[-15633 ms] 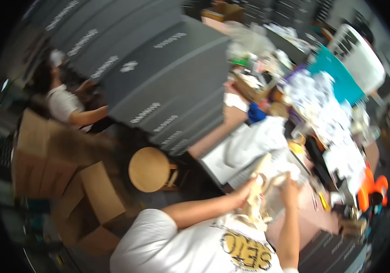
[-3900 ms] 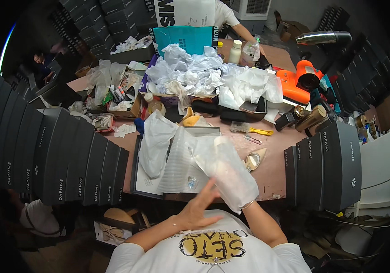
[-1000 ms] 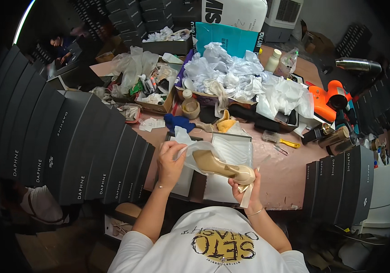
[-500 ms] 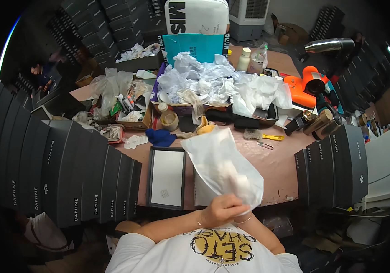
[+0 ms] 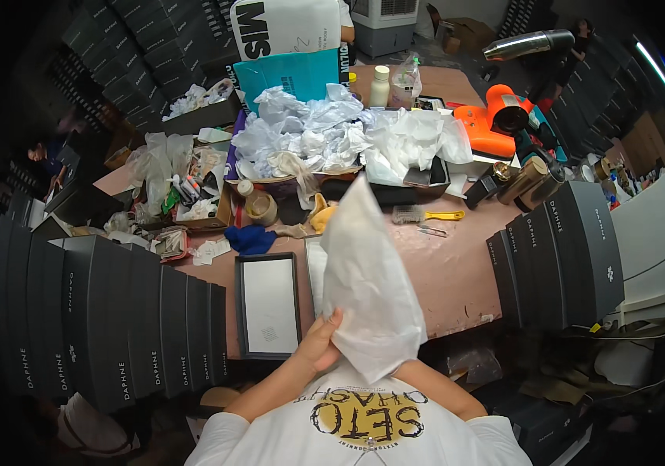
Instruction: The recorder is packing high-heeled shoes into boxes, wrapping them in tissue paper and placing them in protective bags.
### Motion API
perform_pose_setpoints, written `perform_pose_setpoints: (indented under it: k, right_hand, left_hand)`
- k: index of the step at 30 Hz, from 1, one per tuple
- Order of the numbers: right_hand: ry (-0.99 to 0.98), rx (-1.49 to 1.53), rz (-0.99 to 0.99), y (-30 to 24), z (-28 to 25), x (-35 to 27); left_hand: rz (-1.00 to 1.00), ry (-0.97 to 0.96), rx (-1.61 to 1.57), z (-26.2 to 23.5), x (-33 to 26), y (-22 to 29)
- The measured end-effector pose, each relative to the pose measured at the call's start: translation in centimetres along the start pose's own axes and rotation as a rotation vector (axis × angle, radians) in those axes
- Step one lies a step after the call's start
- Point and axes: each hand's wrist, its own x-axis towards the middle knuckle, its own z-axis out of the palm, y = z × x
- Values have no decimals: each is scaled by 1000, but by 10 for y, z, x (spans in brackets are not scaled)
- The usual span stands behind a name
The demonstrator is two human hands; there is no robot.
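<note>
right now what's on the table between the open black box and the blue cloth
In the head view, nothing: only bare pink tabletop separates the open black box from the blue cloth just beyond its far edge.

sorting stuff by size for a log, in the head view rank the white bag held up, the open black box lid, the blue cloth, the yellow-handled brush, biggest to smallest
1. white bag, though held nearer the camera
2. open black box lid
3. blue cloth and yellow-handled brush look alike, unranked

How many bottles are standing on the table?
2: a white bottle and a clear bottle beside it, at the table's far edge behind the crumpled paper pile. More may be hidden.
</note>
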Motion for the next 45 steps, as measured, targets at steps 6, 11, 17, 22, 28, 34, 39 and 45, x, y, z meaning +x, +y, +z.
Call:
perform_pose_setpoints:
  k: [6, 11, 17, 22, 28, 34, 39, 45]
  right_hand:
    - [-549, -867, 235, -23, -16, -23]
    - [-114, -108, 119, -44, -17, -39]
    - [263, -848, -202, 26, -38, 30]
    - [302, -916, -108, 19, -67, 24]
    - [572, -269, 631, 47, -126, -6]
    - [670, -406, -236, 60, -82, 35]
    - [282, -1044, -608, 40, -71, -17]
    - [230, -1041, -509, 8, -71, -52]
  left_hand:
    - [499, 194, 873, -56, -28, 89]
    - [418, 92, 1450, -29, -17, 123]
    - [484, 143, 435, -47, 118, 16]
    - [553, 485, 1156, -92, 150, -45]
    - [545, 326, 1317, -111, 182, -62]
    - [631, 548, 1521, -107, 147, -71]
    - [590, 479, 1438, -90, 143, -43]
    - [631, 426, 1153, -93, 155, -38]
